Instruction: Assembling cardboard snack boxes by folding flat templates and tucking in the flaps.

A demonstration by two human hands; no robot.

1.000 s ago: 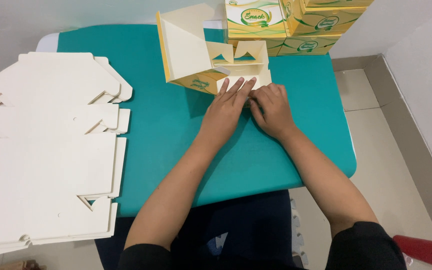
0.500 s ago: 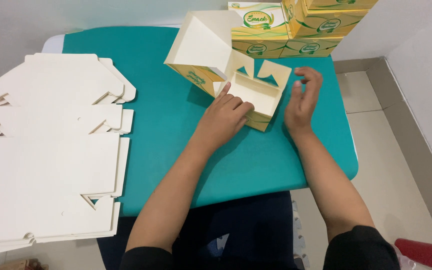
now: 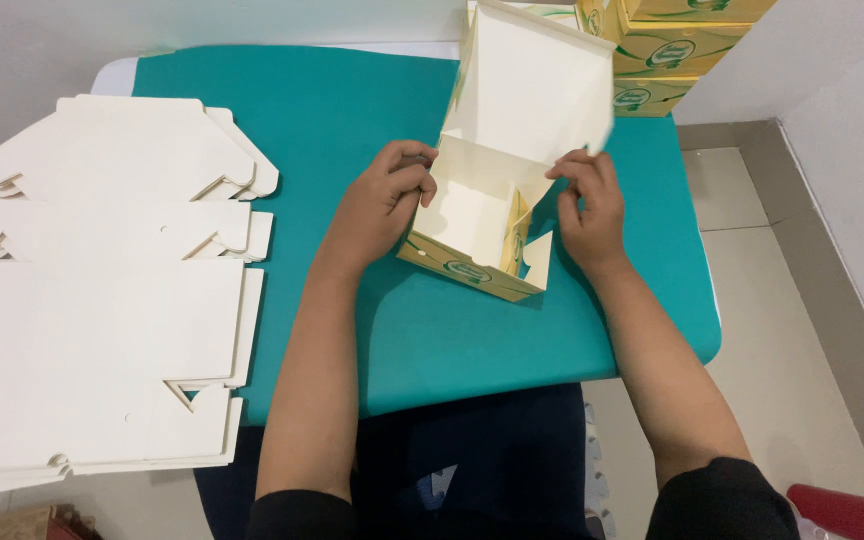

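A half-folded yellow and white cardboard box (image 3: 482, 215) stands on the teal table (image 3: 352, 130), its white lid raised toward the back. My left hand (image 3: 384, 200) grips the box's left wall, thumb inside. My right hand (image 3: 588, 205) pinches the right side flap near the hinge of the lid. The front wall of the box shows a green oval print.
A stack of flat white box blanks (image 3: 92, 290) covers the left side and overhangs the table edge. Finished yellow boxes (image 3: 662, 50) are piled at the back right. Tiled floor (image 3: 792, 300) lies to the right, and a red object (image 3: 852, 510) sits at the bottom right corner.
The box was turned and lifted upright. My hands moved from pressing the flat panel down to holding the two side walls, and the lid now stands open.
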